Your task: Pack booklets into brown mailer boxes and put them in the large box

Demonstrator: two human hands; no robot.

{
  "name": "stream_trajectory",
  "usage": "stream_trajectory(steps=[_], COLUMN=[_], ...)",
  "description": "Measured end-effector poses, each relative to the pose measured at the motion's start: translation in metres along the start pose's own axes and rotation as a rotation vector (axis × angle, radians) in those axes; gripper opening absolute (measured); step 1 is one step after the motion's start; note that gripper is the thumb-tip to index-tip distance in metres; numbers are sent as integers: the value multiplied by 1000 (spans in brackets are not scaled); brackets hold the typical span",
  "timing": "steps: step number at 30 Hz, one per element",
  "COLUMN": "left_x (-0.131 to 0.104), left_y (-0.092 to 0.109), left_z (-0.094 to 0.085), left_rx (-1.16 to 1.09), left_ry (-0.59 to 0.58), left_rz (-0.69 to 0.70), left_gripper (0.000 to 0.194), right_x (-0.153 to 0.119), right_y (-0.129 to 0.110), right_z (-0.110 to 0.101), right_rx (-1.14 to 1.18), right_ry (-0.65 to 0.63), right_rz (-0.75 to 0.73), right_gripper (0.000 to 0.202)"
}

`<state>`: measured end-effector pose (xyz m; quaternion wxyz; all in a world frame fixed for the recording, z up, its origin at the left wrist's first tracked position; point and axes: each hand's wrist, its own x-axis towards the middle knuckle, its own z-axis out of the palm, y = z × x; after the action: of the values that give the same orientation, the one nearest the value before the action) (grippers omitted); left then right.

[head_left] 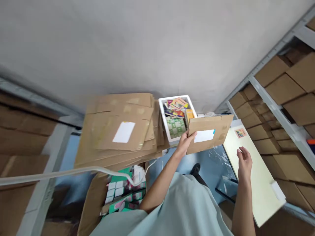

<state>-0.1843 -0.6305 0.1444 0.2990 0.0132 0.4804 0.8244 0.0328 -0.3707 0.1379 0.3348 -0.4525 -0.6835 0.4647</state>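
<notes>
Here, 2 hands, 1 held carton

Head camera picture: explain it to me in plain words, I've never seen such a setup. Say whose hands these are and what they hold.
There is no machine here. The single picture comes from a camera worn on a person's head, looking forward and down, so the two bare hands are the wearer's own. The left hand grips a flat piece of cardboard bearing a white label. The right hand is loosely curled beside a pale table, with nothing clearly visible in it. A small colourful card lies on that table. Behind the left hand stands a white box of colourful items; to its left is a cardboard stack.
</notes>
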Motion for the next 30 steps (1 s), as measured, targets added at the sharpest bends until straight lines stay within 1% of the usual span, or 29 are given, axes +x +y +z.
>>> stream_trajectory(steps=[3, 6, 8, 11, 13, 15, 16, 18, 19, 21, 24, 25, 27, 30], left_x=[11, 23, 33, 51, 62, 72, 77, 87, 93, 104, 123, 129, 143, 162], left_y=[-30, -65, -93, -138, -171, -203, -219, -246, -258, -278, -303, -312, -329, -352], left_z=[59, 118, 158, 218, 256, 290, 304, 327, 335, 349, 364, 368, 375, 383], left_rx=[55, 134, 206, 312, 367, 427, 463, 554, 609, 730, 873, 894, 902, 925], left_ry=[-145, -273, -334, -422, -472, -499, -507, -529, -545, -594, -711, -758, -842, -926], left_rz=[-94, -184, -230, -272, -248, -155, -97, 1, 40, 111, 177, 166, 102, 18], left_gripper=[61, 64, 66, 69, 69, 65, 61, 54, 51, 44, 36, 35, 37, 45], right_x=[15, 30, 43, 65, 80, 92, 96, 102, 104, 106, 112, 114, 118, 124], right_y=[28, 55, 70, 89, 104, 121, 131, 151, 161, 182, 212, 221, 237, 253], right_z=[-60, -111, -144, -196, -231, -264, -277, -299, -306, -312, -305, -299, -285, -264], right_rx=[27, 60, 97, 147, 152, 144, 139, 124, 109, 59, -37, -67, -113, -140], right_ry=[87, 127, 115, 98, 135, 181, 197, 217, 226, 252, 329, 368, 443, 512], right_rz=[51, 81, 93, 93, 105, 138, 156, 185, 195, 209, 241, 277, 373, 476], right_gripper=[86, 92, 87, 69, 58, 51, 49, 45, 44, 40, 41, 42, 43, 40])
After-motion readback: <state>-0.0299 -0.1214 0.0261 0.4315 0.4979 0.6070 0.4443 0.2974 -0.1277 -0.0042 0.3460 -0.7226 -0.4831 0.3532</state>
